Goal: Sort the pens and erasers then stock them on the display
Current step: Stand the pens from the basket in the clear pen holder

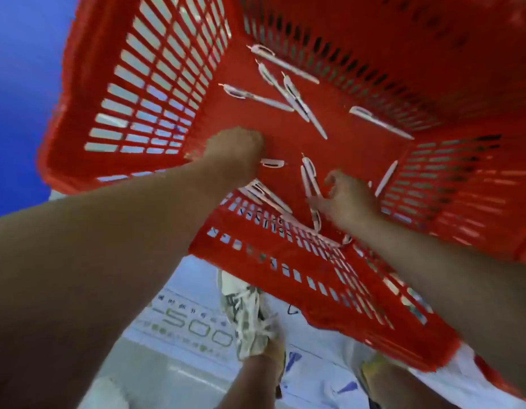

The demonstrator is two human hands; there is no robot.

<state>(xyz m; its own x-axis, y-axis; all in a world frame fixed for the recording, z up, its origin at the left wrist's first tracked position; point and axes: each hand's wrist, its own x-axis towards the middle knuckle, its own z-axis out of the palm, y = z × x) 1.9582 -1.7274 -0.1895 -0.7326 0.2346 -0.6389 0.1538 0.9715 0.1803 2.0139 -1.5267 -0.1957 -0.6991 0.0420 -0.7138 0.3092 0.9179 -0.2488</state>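
Observation:
A large red slotted basket (155,84) fills the view, and several white pens (297,98) lie scattered on its floor. Both my arms reach down into it. My left hand (235,154) is closed as a fist over a bunch of pens (264,193) whose ends stick out below it and to its right. My right hand (347,199) pinches two or three pens (309,178) that point up and away from the fingers. One more pen (385,178) leans against the right wall. No erasers are visible.
The basket stands on a pale floor with printed green and blue markings (193,323). My left leg and a white laced shoe (250,317) show below the basket's near wall (285,261). A blue surface (19,84) lies at the far left.

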